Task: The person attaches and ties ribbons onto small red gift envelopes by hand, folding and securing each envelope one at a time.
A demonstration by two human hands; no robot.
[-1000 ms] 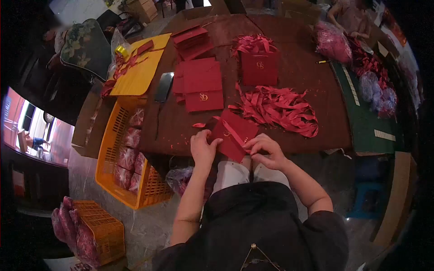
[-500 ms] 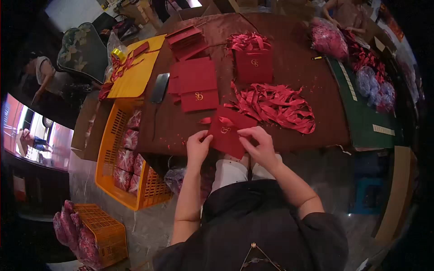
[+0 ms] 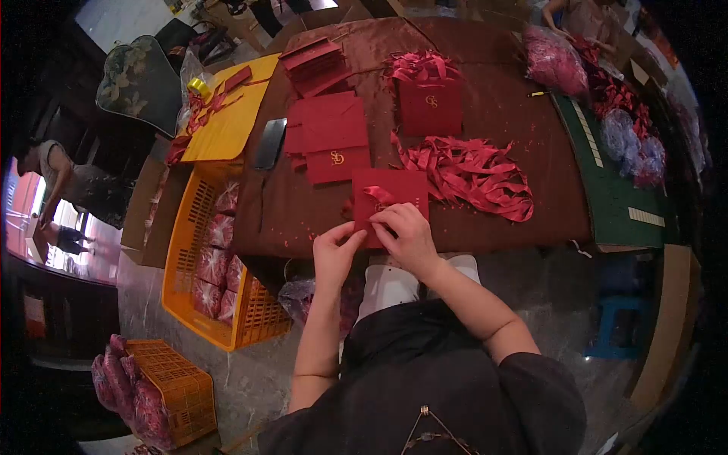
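A red bag (image 3: 409,187) with a red ribbon (image 3: 378,195) across its upper front lies at the table's near edge. My left hand (image 3: 337,250) pinches its left edge. Over its lower front, my right hand (image 3: 404,236) has its fingertips pressed together at the ribbon's lower part, hiding most of the gold print. Beyond the bag is a stack of red bags (image 3: 334,133) with gold letters. Loose red ribbons (image 3: 478,176) lie in a heap to the right, and another red bag (image 3: 430,110) stands behind them with ribbons on top.
A phone (image 3: 270,144) lies left of the stack, near a yellow board (image 3: 250,98). An orange crate (image 3: 182,265) of wrapped packs stands on the floor at left. A green mat (image 3: 599,182) is at right. One person (image 3: 580,23) sits at the far right; another (image 3: 64,174) stands at left.
The bag has turned from tilted to nearly upright in view. My right hand has moved left from the bag's right side onto its front. The person at left has come further into view.
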